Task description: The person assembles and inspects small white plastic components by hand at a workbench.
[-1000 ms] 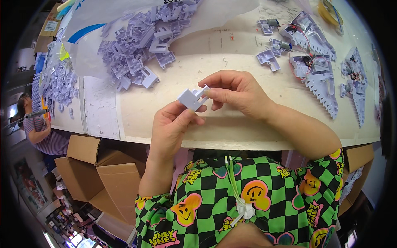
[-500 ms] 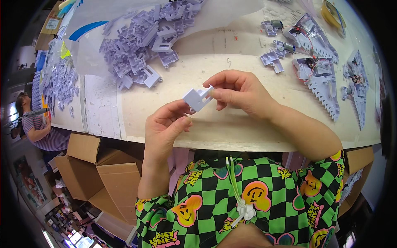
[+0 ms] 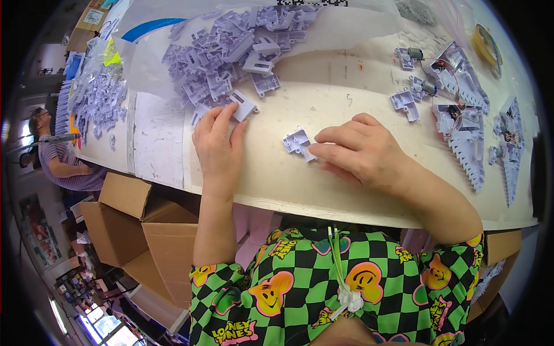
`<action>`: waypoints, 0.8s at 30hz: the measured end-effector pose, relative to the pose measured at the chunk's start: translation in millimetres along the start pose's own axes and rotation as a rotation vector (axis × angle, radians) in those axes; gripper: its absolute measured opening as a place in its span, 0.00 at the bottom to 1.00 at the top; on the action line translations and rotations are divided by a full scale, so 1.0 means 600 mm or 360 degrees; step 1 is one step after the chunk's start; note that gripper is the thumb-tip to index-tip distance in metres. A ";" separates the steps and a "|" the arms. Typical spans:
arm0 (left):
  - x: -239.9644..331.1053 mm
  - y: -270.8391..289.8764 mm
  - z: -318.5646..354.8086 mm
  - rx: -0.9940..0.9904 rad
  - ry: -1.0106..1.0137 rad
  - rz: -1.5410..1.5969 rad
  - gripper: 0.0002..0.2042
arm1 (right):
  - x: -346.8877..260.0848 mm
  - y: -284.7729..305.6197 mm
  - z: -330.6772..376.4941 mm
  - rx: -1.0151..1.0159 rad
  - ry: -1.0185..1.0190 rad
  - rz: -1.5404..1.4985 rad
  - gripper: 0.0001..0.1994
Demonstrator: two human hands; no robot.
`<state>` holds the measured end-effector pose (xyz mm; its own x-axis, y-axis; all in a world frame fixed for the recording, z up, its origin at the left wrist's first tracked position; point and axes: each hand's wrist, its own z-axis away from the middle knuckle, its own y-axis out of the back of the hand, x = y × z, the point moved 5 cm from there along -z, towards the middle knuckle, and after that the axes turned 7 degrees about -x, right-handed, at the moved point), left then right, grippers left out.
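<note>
Lilac-grey plastic bits pretty much everywhere on this one. Right hand (image 3: 360, 153) is resting on the table (image 3: 323, 190) with its fingertips pinching a small plastic bracket (image 3: 298, 142), which lies flat on the tabletop near the middle. Left hand (image 3: 218, 147) has its fingers stretched out flat, not clenched, tips touching another loose bracket piece (image 3: 244, 105) at the near edge of the big heap of same-colour parts (image 3: 231, 57). That heap sits on a clear plastic bag (image 3: 358, 26) spread over the far side of the table. Off to the right there are a few small motor assemblies (image 3: 412, 56) and some flat toothed panels (image 3: 467, 147) with red wires. Cardboard boxes (image 3: 124, 222) sit below the table's left edge, and another person (image 3: 57, 158) is over at far left.
</note>
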<state>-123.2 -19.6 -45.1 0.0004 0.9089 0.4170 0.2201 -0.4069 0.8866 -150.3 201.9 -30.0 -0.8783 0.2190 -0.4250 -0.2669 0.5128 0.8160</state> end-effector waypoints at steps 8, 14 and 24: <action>0.008 -0.006 0.001 0.0076 0.0029 0.0263 0.10 | 0.033 0.002 0.004 0.0128 -0.0153 -0.0142 0.10; 0.017 0.002 0.010 0.0168 0.0114 0.0906 0.08 | 0.040 0.007 0.002 0.0217 -0.0208 -0.0212 0.10; 0.089 -0.054 0.024 -0.0348 0.0566 0.2581 0.09 | 0.049 0.002 0.005 0.0153 -0.0779 -0.1218 0.14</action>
<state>-116.5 43.2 -54.4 -0.1372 -0.4883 0.8618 0.0823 -0.8726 -0.4814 -175.1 211.5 -42.7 -0.2029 0.1071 -0.9733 -0.6538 0.7251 0.2161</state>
